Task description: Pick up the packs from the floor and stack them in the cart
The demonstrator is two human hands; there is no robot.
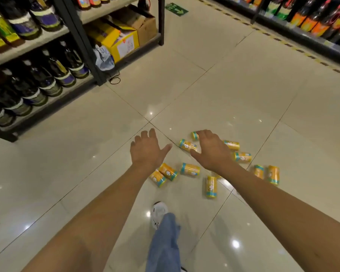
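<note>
Glossy cream tile floor, thin dark joints, ceiling lights mirrored as bright spots. Wide open aisle ahead and on both sides of the spill. Bounded on the left by a dark metal rack, its foot well apart from the packs. Bounded on the far right by a second shelf behind a yellow-and-black striped floor line.

Ten packs plainly countable on the tiles, all lying on their sides, loosely scattered near a tile crossing. Possibly an eleventh peeking from under the right forearm, too hidden to be sure. Small cylinders, slightly shiny yellow wrap, a blue-green band at the end, a white picture. Two touching side by side at the near left, two more close together at the right, the rest apart.

Both hands bare, palms down above the floor. First the left hand, over bare tile just left of the spill, fingers spread and relaxed, holding nothing. Then the right hand, over the far packs, fingers spread, nothing grasped. Fingertips overlapping the farthest pack, contact impossible to tell.

One white shoe and one blue denim leg below, near the closest packs. Dark bottles in rows on the rack, yellow cartons beside them.
</note>
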